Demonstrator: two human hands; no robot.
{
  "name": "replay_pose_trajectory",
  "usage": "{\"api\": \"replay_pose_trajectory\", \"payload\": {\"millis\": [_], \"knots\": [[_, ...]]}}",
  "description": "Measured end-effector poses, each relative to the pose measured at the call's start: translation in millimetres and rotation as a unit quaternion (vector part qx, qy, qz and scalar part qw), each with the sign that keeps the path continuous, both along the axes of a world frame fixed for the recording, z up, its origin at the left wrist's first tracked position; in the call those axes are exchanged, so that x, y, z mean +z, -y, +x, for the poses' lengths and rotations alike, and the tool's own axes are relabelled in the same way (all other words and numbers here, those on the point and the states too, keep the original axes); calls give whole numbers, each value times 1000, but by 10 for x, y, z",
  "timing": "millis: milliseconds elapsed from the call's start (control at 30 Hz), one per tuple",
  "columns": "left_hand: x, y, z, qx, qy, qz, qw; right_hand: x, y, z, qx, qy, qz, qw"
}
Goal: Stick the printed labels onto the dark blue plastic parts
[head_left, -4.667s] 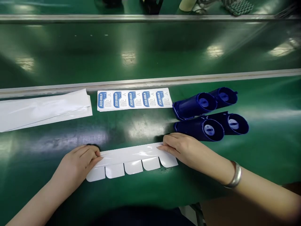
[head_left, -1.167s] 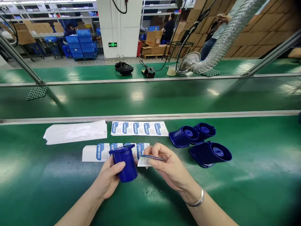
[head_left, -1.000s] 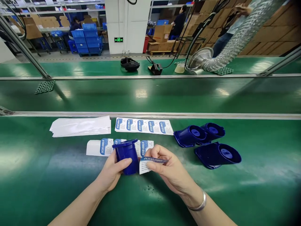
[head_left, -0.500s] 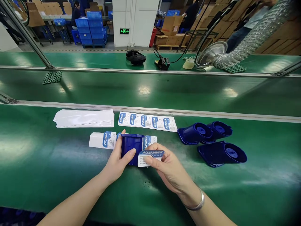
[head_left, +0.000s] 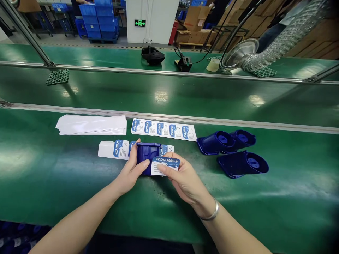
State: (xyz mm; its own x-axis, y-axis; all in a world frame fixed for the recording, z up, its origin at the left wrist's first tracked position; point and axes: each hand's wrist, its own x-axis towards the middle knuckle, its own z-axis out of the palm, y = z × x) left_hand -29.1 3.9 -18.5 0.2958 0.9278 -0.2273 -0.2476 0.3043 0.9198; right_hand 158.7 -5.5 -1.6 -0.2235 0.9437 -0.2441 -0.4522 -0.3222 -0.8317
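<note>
Blue plastic housing (head_left: 146,155) sits clasped in the left hand (head_left: 131,173), low over the green bench (head_left: 53,183). Against the housing's right face, the right hand (head_left: 182,180) pinches a printed label (head_left: 165,165). Behind the housing lies a label strip (head_left: 114,149); three more housings (head_left: 233,151) lie to its right.

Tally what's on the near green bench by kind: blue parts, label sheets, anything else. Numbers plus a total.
Blue plastic housings: 4, one in the left hand, three lying at right
Label sheets: 2, full sheet, partly used sheet
Loose label: 1, in the right hand, label
White backing-sheet stacks: 1
Total: 8
</note>
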Motion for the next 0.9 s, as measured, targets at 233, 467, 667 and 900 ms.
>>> {"api": "replay_pose_trajectory", "payload": {"millis": [233, 467, 667, 900], "knots": [[-5, -3, -13, -10, 3, -18, 1000, -57, 6, 11, -10, 2, 9, 1000], [8, 5, -10, -16, 3, -33, 999, -92, 7, 30, -3, 1, 8, 1000], [24, 6, -7, -16, 0, -32, 999, -96, 11, 32, -6, 21, 9, 1000], [34, 0, -11, -18, 3, -44, 999, -75, 4, 27, -7, 40, 10, 999]]}}
